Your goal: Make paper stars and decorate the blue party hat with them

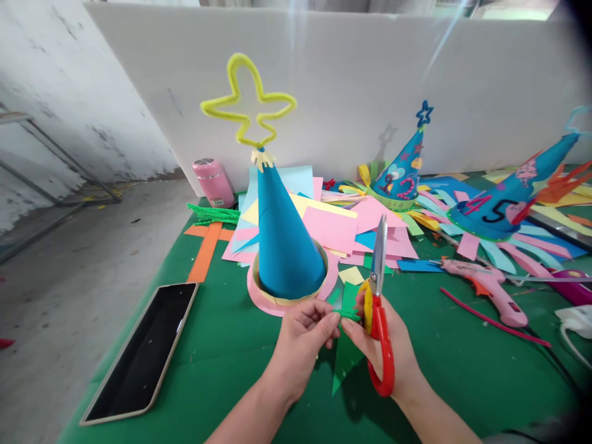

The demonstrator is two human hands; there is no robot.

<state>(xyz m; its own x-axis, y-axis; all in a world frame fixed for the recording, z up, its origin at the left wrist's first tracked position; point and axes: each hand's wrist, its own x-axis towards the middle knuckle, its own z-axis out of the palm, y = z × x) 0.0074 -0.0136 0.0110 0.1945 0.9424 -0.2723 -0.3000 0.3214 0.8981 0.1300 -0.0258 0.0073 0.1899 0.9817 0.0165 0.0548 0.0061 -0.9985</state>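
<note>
My left hand (303, 345) pinches one end of a small folded piece of green paper (348, 315). At its other end, the thumb and fingers of my right hand (393, 345) grip the same piece. Scissors (382, 345) with red and yellow handles hang on my right hand, blades pointing up. Under my hands lies more green paper (346, 364) on the table. Just beyond stands a blue paper cone hat (284, 240) with a pink brim (259, 299), topped by a yellow pipe-cleaner star (266, 98).
A phone (143, 351) lies at the left, near green pipe cleaners (215, 214) and a pink bottle (213, 183). Coloured paper sheets (328, 228) cover the back. Two decorated cone hats (402, 172) stand at the right, behind a pink glue gun (490, 287). A white board (333, 80) rises behind.
</note>
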